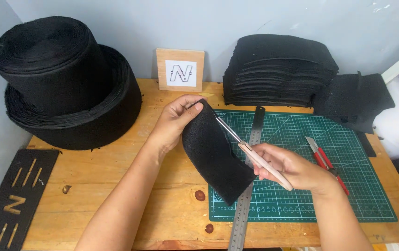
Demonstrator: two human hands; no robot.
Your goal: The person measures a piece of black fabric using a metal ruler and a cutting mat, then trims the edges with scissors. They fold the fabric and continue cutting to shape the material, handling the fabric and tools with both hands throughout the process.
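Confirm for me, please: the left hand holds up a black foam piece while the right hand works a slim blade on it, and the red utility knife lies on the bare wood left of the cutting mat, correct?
Not quite. In the head view the red utility knife lies on the green cutting mat itself, to the right of the hands. The rest holds: the left hand holds up the black foam piece, and the right hand works the slim blade on it.

Matt black foam and bare wood

Rough, matt black foam piece (215, 155); pale wood-handled knife (255, 158) with shiny metal blade; knotty wooden table (115, 186); brushed steel ruler (243, 209); matt green cutting mat (339, 186).
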